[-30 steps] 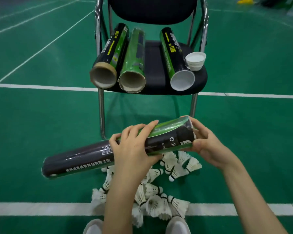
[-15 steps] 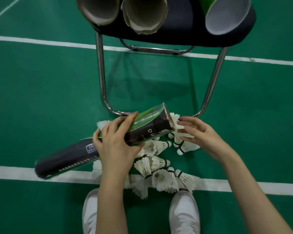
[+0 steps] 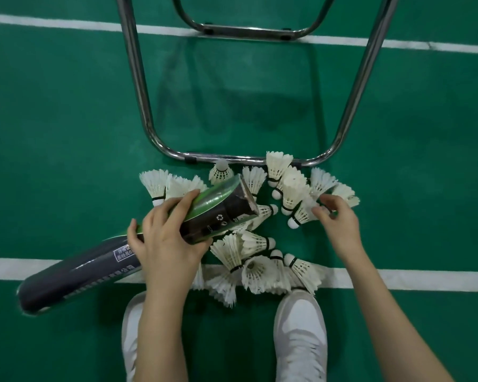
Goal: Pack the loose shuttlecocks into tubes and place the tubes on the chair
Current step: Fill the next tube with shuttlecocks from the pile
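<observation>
Got the tube [image 3: 138, 244] gripped in my left hand [image 3: 167, 245], mouth aimed at 2 o'clock over the shuttlecocks [image 3: 260, 232], right hand [image 3: 335, 220] curled onto one there, though honestly I could crush feathers grabbing sloppily or jam it in crooked.

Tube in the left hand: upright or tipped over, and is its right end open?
Tipped: the tube lies slanted, nearly level, gripped by the left hand. Right end looks uncapped; contents not visible.
</observation>
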The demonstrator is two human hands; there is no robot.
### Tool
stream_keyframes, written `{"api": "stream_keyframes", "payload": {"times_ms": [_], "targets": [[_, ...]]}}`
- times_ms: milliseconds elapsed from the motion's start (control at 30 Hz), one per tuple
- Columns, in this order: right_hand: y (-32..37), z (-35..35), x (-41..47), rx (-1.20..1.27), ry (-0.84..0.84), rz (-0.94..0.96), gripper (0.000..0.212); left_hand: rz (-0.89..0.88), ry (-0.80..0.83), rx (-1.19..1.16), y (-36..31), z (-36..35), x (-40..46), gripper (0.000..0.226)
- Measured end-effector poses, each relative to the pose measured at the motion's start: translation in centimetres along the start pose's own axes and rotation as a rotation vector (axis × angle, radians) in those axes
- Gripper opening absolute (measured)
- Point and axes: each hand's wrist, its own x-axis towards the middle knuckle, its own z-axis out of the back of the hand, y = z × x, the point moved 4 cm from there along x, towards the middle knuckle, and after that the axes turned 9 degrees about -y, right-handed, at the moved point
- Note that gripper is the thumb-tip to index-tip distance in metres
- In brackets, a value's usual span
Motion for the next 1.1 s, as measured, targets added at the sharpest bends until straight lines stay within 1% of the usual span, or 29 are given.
{"api": "stream_keyframes", "payload": {"times_ms": [333,400,433,500,633,733,833,1000,1100], "targets": [[-1.6,-0.6,-0.6,-0.106,0.025,-0.043,0.035,0.019,0.037,-0.017,-0.3,-1.2,-1.0,0.081],[-1.8,-0.8,-0.8,-0.128,0.043,-0.053,0.021,0.012,0.032,-0.022,-0.5,-1.2,-1.0,0.081],[-1.8,-0.8,-0.8,-0.135,0.042,-0.056,0.02,0.008,0.034,-0.021,-0.5,-1.2,-1.0,0.081],[-1.9,-0.5,-0.9,-0.136,0.027,-0.057,0.031,0.0,0.038,-0.018,-0.5,-1.2,-1.0,0.081],[-0.5,1.3,-2.0,0.019,-0.018,-0.049,0.039,-0.012,0.023,-0.008,-0.6,-1.1,-0.8,0.081],[1.5,2.4,-3.1,0.218,0.001,-0.045,0.046,-0.016,0.023,-0.007,-0.7,-1.2,-0.7,0.082],[4.2,2.8,-4.6,0.355,0.068,-0.022,0.047,-0.009,0.045,-0.022,-0.8,-1.3,-0.7,0.082],[8.1,2.0,-6.8,0.409,0.197,0.043,0.044,-0.003,0.055,-0.022,-0.8,-1.3,-0.8,0.081],[9.2,1.4,-7.3,0.412,0.214,0.029,0.033,-0.019,0.046,-0.021,-0.8,-1.3,-0.7,0.082]]}}
